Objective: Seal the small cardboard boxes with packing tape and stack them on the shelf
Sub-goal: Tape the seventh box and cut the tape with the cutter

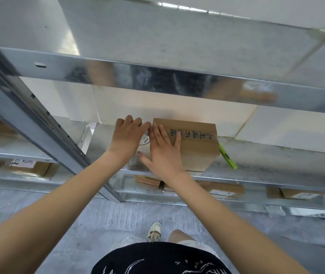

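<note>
Resting on a galvanised metal shelf [276,155]: one small cardboard box [195,149], brown, with dark handwritten characters along its top face, set close to the white back wall [177,107].

Right hand [162,153]: laid flat on the left part of the box top, fingers straight and spread, gripping nothing.

Left hand [127,137]: just left of the box, fingers bent downward over something partly hidden; a round white label [145,139] shows beneath it. Whether this hand grasps anything cannot be told, and the item may be a tape roll or a second package.

Green highlighter pen [228,156]: lying on the same shelf, touching or just beside the box's right edge.

Upright steel post [45,123]: left of the hands, slotted along its length.

Lower shelves: several more cardboard boxes [225,187], some with white labels.

Upper shelf beam [157,76]: shiny, showing blurred reflections.

Floor [108,220]: grey concrete; a light sneaker [154,231] and a black printed shirt [157,260] visible below.
</note>
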A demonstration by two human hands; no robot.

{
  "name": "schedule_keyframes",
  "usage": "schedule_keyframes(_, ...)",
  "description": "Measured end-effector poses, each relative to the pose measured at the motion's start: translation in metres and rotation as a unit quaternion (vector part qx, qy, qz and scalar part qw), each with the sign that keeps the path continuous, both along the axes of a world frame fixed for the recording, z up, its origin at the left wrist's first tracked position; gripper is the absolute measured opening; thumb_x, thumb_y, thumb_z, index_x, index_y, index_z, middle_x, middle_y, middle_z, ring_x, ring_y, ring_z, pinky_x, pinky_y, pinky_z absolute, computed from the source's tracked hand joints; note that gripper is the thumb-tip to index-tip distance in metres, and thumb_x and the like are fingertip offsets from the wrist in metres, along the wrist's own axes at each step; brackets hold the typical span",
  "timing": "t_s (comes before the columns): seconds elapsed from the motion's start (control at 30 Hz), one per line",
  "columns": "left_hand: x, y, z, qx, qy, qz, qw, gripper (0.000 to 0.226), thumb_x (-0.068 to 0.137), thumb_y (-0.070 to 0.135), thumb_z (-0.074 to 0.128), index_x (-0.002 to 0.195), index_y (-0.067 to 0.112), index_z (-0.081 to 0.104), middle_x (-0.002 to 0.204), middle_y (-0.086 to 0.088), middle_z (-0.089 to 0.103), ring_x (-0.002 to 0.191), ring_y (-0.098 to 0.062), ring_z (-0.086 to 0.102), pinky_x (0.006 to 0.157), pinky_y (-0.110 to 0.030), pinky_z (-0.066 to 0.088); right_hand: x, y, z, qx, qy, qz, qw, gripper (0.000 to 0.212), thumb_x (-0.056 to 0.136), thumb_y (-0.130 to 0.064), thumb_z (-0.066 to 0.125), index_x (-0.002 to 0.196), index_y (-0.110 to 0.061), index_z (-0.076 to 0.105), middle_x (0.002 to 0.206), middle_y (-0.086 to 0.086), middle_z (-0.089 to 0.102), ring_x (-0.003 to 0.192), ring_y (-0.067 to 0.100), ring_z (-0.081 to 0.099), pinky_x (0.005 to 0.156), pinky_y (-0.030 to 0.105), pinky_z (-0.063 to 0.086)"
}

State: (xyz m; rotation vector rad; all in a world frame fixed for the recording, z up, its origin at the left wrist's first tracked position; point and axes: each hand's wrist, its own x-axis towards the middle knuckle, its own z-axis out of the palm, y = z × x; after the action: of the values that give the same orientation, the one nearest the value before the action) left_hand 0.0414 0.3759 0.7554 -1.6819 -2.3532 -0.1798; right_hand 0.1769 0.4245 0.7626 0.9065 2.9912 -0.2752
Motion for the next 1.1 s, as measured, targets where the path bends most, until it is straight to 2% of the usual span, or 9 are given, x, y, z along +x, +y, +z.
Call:
schedule_keyframes(0.1, -0.002, -0.005, -0.015, 0.075, -0.012, 0.009, 0.997, 0.059, 0.061, -0.009, 0.067, 0.114, 0.015, 0.062, 0.083, -0.006, 0.060, 0.075, -0.031, 0.053, 0.064, -0.037, 0.039, -0.001, 0.007, 0.001, 0.021, 0.010, 0.010, 1.000, 0.077, 0.091, -0.054, 0.044, 0.151, -0.016, 0.016, 0.160, 0.001, 0.008, 0.146, 0.016, 0.003, 0.112, 0.060, 0.005)
schedule_keyframes(0.17, 0.008, -0.010, -0.024, 0.130, -0.163, 0.069, 0.976, 0.067, 0.070, -0.015, 0.053, 0.129, 0.016, 0.051, 0.102, -0.009, 0.057, 0.087, -0.031, 0.051, 0.070, -0.039, 0.042, 0.005, 0.022, 0.005, 0.001, 0.010, 0.008, 1.000, 0.091, 0.081, -0.060, 0.057, 0.151, -0.024, 0.013, 0.160, 0.003, 0.007, 0.144, 0.023, 0.007, 0.112, 0.052, 0.014)
schedule_keyframes(0.33, 0.036, -0.010, -0.027, 0.274, -0.548, 0.161, 0.774, 0.068, 0.088, -0.008, 0.045, 0.145, 0.017, 0.019, 0.127, -0.009, 0.043, 0.106, -0.020, 0.052, 0.080, -0.011, 0.042, 0.005, 0.060, 0.014, -0.064, -0.070, -0.032, 0.995, 0.126, 0.062, -0.064, 0.074, 0.151, -0.029, -0.009, 0.158, 0.009, -0.004, 0.145, 0.027, -0.007, 0.113, 0.057, 0.007)
schedule_keyframes(0.43, 0.039, -0.001, -0.021, 0.311, -0.703, 0.290, 0.570, 0.075, 0.089, 0.006, 0.058, 0.145, 0.018, 0.010, 0.130, -0.011, 0.049, 0.112, -0.025, 0.055, 0.092, -0.026, 0.050, 0.009, 0.062, 0.015, -0.068, -0.027, -0.013, 0.997, 0.120, 0.057, -0.064, 0.075, 0.149, -0.029, 0.007, 0.153, 0.004, 0.013, 0.142, 0.023, 0.002, 0.110, 0.052, 0.013)
schedule_keyframes(0.5, 0.038, 0.001, -0.020, 0.250, -0.752, 0.339, 0.507, 0.060, 0.089, 0.020, 0.061, 0.137, 0.018, 0.025, 0.126, -0.009, 0.052, 0.107, -0.026, 0.058, 0.086, -0.040, 0.052, 0.016, 0.060, 0.017, -0.056, -0.009, -0.005, 0.998, 0.120, 0.055, -0.066, 0.074, 0.148, -0.029, 0.008, 0.148, 0.003, 0.017, 0.140, 0.022, 0.004, 0.108, 0.048, 0.014)
schedule_keyframes(0.57, 0.038, 0.000, -0.012, 0.188, -0.794, 0.324, 0.478, 0.035, 0.090, 0.031, 0.057, 0.120, 0.018, 0.045, 0.110, -0.004, 0.057, 0.087, -0.021, 0.058, 0.062, -0.033, 0.049, 0.022, 0.059, 0.022, -0.055, 0.007, -0.004, 0.998, 0.122, 0.055, -0.068, 0.073, 0.148, -0.026, 0.007, 0.145, 0.001, 0.016, 0.137, 0.020, 0.005, 0.109, 0.046, 0.014)
schedule_keyframes(0.7, 0.041, 0.001, 0.017, 0.112, -0.786, 0.284, 0.537, 0.022, 0.093, 0.041, 0.046, 0.088, 0.022, 0.056, 0.075, 0.003, 0.055, 0.065, -0.015, 0.049, 0.057, -0.027, 0.038, 0.029, 0.059, 0.042, -0.085, 0.050, 0.003, 0.995, 0.125, 0.054, -0.069, 0.073, 0.148, -0.024, 0.004, 0.142, -0.002, 0.013, 0.134, 0.020, 0.006, 0.110, 0.045, 0.016)
schedule_keyframes(0.9, 0.031, -0.003, 0.050, 0.187, -0.581, 0.193, 0.768, 0.022, 0.093, 0.038, 0.047, 0.112, 0.039, 0.058, 0.106, 0.001, 0.065, 0.100, -0.023, 0.059, 0.088, -0.035, 0.047, 0.051, 0.088, 0.060, -0.275, 0.091, -0.038, 0.956, 0.121, 0.055, -0.054, 0.082, 0.147, -0.031, 0.006, 0.141, -0.018, 0.011, 0.134, 0.012, 0.021, 0.110, 0.040, 0.033)
schedule_keyframes(1.1, 0.032, -0.001, 0.079, 0.186, -0.380, 0.149, 0.894, 0.032, 0.097, 0.015, 0.036, 0.127, 0.018, 0.048, 0.082, -0.005, 0.056, 0.078, -0.033, 0.054, 0.064, -0.035, 0.036, 0.065, 0.100, 0.064, -0.371, 0.104, -0.040, 0.922, 0.123, 0.066, -0.032, 0.085, 0.151, -0.027, -0.003, 0.149, -0.019, 0.010, 0.140, 0.007, 0.018, 0.110, 0.027, 0.027)
